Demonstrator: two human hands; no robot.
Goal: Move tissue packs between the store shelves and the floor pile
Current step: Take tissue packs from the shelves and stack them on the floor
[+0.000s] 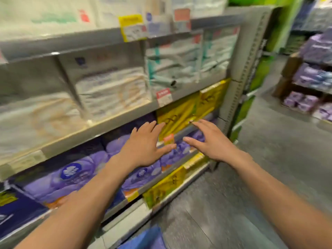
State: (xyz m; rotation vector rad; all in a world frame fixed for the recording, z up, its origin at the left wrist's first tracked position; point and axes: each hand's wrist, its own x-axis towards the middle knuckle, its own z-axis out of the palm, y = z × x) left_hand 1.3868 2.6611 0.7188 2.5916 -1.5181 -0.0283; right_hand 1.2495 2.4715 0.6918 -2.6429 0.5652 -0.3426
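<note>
Head view: both arms stretch toward the yellow tissue pack [177,112]; left hand [145,147] and right hand [211,142] hover just below it, splayed, each grip released.

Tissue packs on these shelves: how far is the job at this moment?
Done: nothing I can confirm; the shelves look full. In hand: nothing; the left hand and right hand are open, stretched toward the yellow packs. Left: gripping a pack and carrying it; the floor pile is not clearly visible.

Bright, even store light from overhead; heavy motion blur throughout, wide-angle bending at the edges, soft shadows.
</note>
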